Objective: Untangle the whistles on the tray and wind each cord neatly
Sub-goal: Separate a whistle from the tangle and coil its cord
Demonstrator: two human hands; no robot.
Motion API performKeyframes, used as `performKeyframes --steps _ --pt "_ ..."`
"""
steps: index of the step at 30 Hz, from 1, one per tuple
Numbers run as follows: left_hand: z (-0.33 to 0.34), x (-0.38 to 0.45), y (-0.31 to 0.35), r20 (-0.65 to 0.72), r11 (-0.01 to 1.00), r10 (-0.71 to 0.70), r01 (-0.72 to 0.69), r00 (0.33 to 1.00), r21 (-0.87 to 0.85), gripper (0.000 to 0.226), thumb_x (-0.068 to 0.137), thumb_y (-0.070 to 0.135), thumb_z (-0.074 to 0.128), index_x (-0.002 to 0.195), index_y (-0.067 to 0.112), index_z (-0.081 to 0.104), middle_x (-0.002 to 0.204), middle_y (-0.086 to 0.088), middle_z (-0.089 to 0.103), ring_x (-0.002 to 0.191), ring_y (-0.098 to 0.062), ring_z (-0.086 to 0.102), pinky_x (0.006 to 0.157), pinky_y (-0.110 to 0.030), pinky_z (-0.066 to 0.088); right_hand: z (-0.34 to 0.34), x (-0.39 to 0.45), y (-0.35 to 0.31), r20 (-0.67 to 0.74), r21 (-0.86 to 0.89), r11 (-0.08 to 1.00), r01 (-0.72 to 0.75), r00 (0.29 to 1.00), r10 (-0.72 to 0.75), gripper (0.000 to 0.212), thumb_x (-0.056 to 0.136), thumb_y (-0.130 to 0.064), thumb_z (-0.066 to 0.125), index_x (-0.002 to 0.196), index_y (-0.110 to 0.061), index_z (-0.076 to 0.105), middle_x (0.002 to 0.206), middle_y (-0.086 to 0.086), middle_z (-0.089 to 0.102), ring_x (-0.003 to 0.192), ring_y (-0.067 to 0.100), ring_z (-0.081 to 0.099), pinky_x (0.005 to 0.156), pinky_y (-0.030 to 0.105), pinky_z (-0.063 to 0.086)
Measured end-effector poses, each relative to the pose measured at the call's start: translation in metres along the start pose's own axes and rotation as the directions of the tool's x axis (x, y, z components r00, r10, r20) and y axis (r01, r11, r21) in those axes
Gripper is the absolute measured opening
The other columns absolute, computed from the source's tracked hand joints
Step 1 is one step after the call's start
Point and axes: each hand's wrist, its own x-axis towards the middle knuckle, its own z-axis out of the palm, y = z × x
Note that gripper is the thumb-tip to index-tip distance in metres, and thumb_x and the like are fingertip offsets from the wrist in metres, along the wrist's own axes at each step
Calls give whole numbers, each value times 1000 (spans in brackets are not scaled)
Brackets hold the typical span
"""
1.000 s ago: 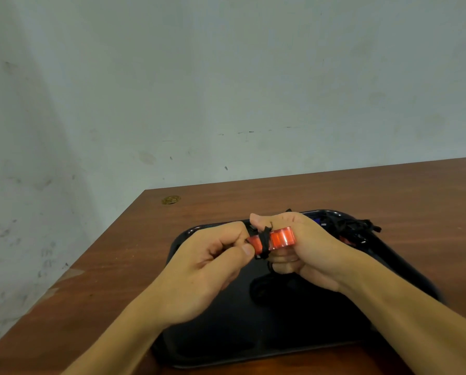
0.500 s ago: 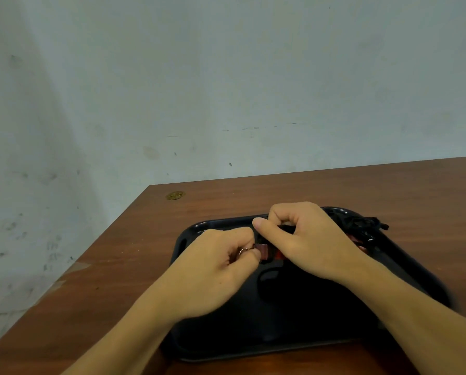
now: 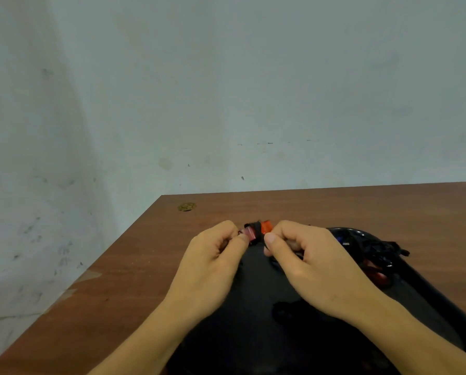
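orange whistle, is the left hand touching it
Touching: the head view shows the left hand's thumb tip pressed on the orange whistle, right hand at its other end.

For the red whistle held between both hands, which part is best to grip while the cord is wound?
Probably its two ends, from each side: the left hand pinches one end of the red whistle, the right hand the other. The black cord crosses the middle, so that part should stay free.

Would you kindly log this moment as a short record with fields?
surface: wooden table
tray: black tray under the hands
held item: orange whistle, black cord wrapped round it
left hand: pinches the whistle's left end
right hand: pinches its right side
remaining: tangled whistles at the tray's far right
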Motion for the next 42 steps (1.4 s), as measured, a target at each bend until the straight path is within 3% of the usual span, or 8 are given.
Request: performKeyframes --steps 6,13,22,26,30,32,36,42 --pt "4 0 3 73 947 -109 126 991 -296 40 101 25 50 65 8 41 52 -17 37 43 -18 34 47 -27 31 0 2 1 117 310 946 -95 991 62 40 100 -40 50 69 -19 64 50 0 44 48 16 38 53 31 35" --pt "2 -4 6 223 785 -99 213 970 -581 30 99 27 50 76 9 48 57 -7 34 45 -17 29 47 -34 17 -2 4 0 214 482 855 -191 972 97 49 96 -40 50 66 -4 66 46 -3 47 41 2 38 48 7 37" --pt "-2 -7 11 440 520 51 352 897 -778 28 92 25 53 70 12 41 56 -2 30 44 -13 31 48 -32 16 -12 6 4 429 651 626 -430 888 165 36 86 -43 67 62 -18 62 48 -5 40 43 8 20 43 21 15" --pt "0 -6 9 478 643 108 305 872 -702 34 89 24 54 69 9 31 54 -4 28 43 -15 29 48 -33 17 -12 6 4 398 621 663 -418 897 192 35 83 -38 62 54 -19 55 48 -4 34 43 9 18 43 20 18" --pt "-4 -5 7 480 886 127 118 868 -448 34 89 28 52 66 6 40 49 -8 39 44 -17 33 54 -24 34 -11 8 7 349 582 704 -407 907 236 60 85 -49 69 76 8 55 57 4 32 46 12 21 43 21 22" --pt "-6 -4 9 482 946 127 41 867 -323 36 90 28 51 69 0 42 49 -8 44 47 -20 35 58 -26 37 -11 8 8 311 553 730 -401 912 266 58 82 -53 70 74 3 57 58 6 39 48 13 29 45 19 30" --pt "-8 -6 10 469 985 84 -3 879 -171 33 94 23 52 69 4 42 54 2 40 52 -15 34 55 -40 31 -16 9 7 251 544 745 -385 923 293 43 83 -47 66 53 -21 50 47 -5 36 42 10 30 46 16 33" --pt "-3 -6 3 381 970 117 -188 917 157 35 98 23 56 67 18 39 58 4 39 53 -8 34 53 -30 31 -14 7 4 19 407 897 -174 983 182 38 91 -35 66 64 -9 60 47 -1 41 42 9 34 50 10 39"
